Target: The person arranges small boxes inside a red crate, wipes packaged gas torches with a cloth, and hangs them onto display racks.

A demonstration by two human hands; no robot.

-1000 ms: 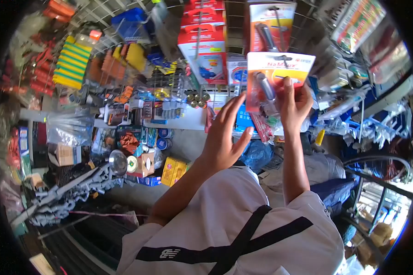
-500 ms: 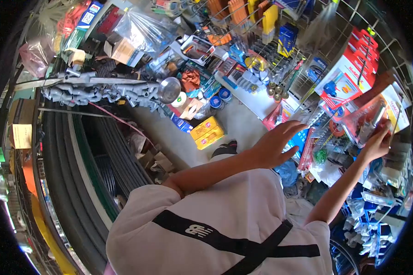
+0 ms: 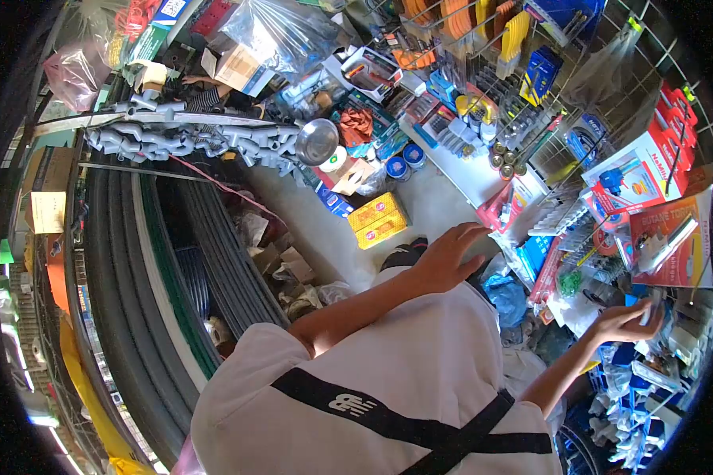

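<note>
My left hand [image 3: 450,260] hovers in front of my chest, above the floor. Its fingers are bent and the thumb stands apart from them; I see nothing clearly held. At the right, my right hand [image 3: 627,322] has curled fingers round a small pale thing I cannot make out, beside grey packaged goods [image 3: 685,336] on the rack. Just above that hand hangs a red butane torch package [image 3: 665,249], partly covered by a shiny clear wrap. Higher up is a red and white tool box [image 3: 630,174] with a blue tool printed on it.
Grey pipe fittings [image 3: 190,142] lie along a rail at left, above long dark pipes [image 3: 127,277]. Yellow boxes [image 3: 378,220] and blue-lidded cans [image 3: 404,161] stand on the floor. A wire grid [image 3: 650,47] with hanging goods rises at the back right.
My right hand has come down from the butane torch package to the goods below it. My left hand has drawn back slightly, its fingers more bent. The view has shifted a little.
</note>
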